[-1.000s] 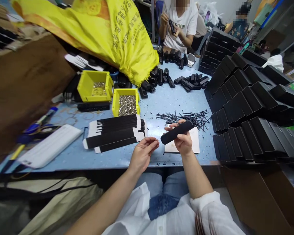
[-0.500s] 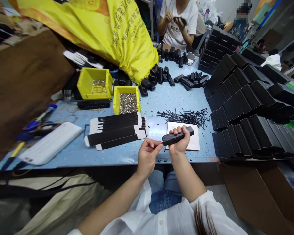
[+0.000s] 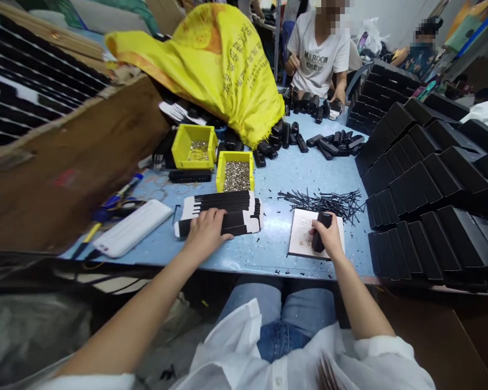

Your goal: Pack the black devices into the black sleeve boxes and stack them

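Fingers of the right hand (image 3: 328, 238) wrap the black case (image 3: 319, 238), pressing it upright onto the white pad (image 3: 299, 242).
Left hand (image 3: 205, 232) fingers lie flat, together, on the flat box blanks (image 3: 222, 212); peeling one blank from under the fingertips likely goes best with the case kept square.

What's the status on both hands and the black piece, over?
Left hand flat on the stack of flat black sleeves. Right hand grips the black piece, standing on the white pad. Loose black pins just beyond.

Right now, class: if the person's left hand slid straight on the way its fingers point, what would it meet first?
The left hand already rests on the stack of flat black-and-white card sleeves; beyond them, probably the yellow plastic bin of small metal parts.
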Available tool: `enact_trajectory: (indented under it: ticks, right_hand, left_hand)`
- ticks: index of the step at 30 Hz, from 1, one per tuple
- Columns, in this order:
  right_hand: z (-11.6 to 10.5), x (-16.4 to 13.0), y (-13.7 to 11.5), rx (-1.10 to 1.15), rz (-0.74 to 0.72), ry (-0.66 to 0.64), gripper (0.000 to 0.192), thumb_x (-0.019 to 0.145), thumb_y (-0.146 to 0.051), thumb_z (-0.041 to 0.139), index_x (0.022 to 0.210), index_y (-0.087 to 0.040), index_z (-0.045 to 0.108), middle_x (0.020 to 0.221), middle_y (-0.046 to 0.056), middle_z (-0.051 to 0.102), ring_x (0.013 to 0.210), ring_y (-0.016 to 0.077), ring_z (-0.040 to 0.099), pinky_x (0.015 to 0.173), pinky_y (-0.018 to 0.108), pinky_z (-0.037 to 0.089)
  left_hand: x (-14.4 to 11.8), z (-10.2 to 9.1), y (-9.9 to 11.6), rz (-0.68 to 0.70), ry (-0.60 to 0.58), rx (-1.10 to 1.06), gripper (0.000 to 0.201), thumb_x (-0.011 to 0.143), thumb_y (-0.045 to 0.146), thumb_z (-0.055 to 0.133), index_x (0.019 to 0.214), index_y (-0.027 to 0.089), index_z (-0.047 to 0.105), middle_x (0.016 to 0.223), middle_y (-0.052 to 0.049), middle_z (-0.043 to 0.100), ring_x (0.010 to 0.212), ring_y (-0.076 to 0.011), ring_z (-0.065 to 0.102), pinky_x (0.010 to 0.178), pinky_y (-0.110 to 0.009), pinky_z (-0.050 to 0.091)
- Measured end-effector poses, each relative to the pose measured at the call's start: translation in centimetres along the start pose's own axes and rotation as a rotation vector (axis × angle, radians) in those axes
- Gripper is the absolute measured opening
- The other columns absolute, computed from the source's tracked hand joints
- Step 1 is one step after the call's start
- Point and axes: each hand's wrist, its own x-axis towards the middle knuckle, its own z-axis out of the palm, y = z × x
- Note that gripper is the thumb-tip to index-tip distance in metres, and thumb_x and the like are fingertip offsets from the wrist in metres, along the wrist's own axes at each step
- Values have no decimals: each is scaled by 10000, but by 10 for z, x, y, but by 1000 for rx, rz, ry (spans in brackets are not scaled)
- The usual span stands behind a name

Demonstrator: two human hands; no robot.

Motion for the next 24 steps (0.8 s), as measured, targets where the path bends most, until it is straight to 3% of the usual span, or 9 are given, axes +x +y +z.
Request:
enact_trajectory:
  ticks: [4,6,9,11,13,15,17,20,24]
  right_hand:
    - [-8,3,6,-450,-226,117,620,764,-400,632,1299,-152,441,1328,180,479,1278,296,433,1075,534,344]
    - [-14,-1,1,-513,-320,115,571,811,-375,591,1314,-148,444,1380,189,431,1339,302,362,1105,553,296]
    - [-23,-17,-16,-412,-421,141,424,851,-322,563,1244,-173,514,1321,155,499,1286,271,438,1084,516,351]
    - [-22,-33,-31,-301,-441,94,271,867,-281,556,1122,-194,584,1152,112,609,1118,238,570,982,450,461]
    - [-10,-51,-50,-211,-494,-31,169,882,-232,543,1032,-212,619,973,67,662,935,202,635,859,383,524]
    - [9,-65,-70,-209,-627,-103,240,876,-202,554,1108,-219,615,1020,77,659,981,211,627,879,390,520]
    - [29,-73,-87,-287,-782,-48,401,862,-192,582,1262,-209,554,1213,123,585,1161,251,544,986,445,462]
    - [46,-75,-101,-387,-924,22,412,857,-202,616,1265,-206,558,1279,134,520,1214,263,485,1020,454,426]
    - [33,-75,-103,-380,-894,-125,110,813,-254,699,887,-205,633,1042,80,588,1020,225,547,911,401,465]
  left_hand:
    - [7,-16,16,11,-36,126,590,685,402,730,1138,88,521,1128,-197,559,1082,-372,498,868,-422,393]
    - [8,-23,17,-3,-45,149,588,665,411,746,1097,75,532,1090,-208,572,1064,-382,508,853,-423,396]
    - [5,-35,12,-24,-28,64,437,671,359,737,988,101,584,1050,-201,601,1011,-367,547,832,-410,410]
    - [-1,-47,14,-24,-53,-148,250,714,336,686,855,140,623,951,-157,643,903,-326,597,782,-380,433]
    - [-13,-62,31,-25,-122,-515,212,739,376,649,792,171,654,838,-104,672,783,-284,624,715,-345,457]
    - [-27,-75,62,6,-195,-928,299,728,435,652,886,183,684,845,-73,694,772,-264,635,707,-329,482]
    - [-42,-81,94,124,-251,-1187,355,776,425,605,1024,175,655,982,-73,691,917,-250,624,843,-343,483]
    - [-58,-72,121,240,-348,-1269,324,833,340,525,1100,161,564,1061,-79,633,1018,-220,570,970,-373,425]
    - [-69,-43,105,264,-431,-1314,481,670,365,713,1040,188,462,1015,-40,575,929,-200,557,871,-364,469]
